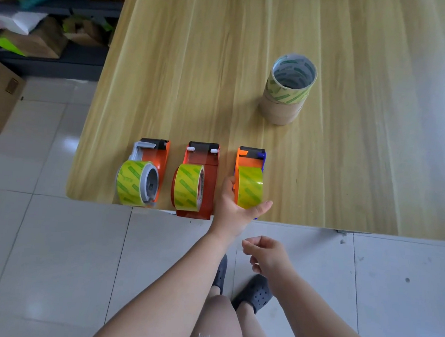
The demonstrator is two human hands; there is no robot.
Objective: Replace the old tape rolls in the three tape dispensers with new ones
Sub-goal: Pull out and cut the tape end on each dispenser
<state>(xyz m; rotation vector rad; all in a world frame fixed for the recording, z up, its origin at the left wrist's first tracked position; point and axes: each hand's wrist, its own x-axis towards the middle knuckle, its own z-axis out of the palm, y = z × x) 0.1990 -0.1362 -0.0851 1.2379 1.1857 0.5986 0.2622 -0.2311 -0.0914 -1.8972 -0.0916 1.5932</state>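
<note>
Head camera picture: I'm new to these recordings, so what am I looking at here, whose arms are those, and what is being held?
There is no machine. One camera sits on a person's head and looks down, so the two arms at the bottom are that person's own. They stand at a wooden table. Near its front edge three tape dispensers stand in a row, each loaded with a yellow-green roll: left, middle and right. Farther back stands a stack of rolls, the lower ones bare cardboard. The left hand grips the right dispenser, fingers around its roll. The right hand hangs loosely curled over the floor, holding nothing.
</note>
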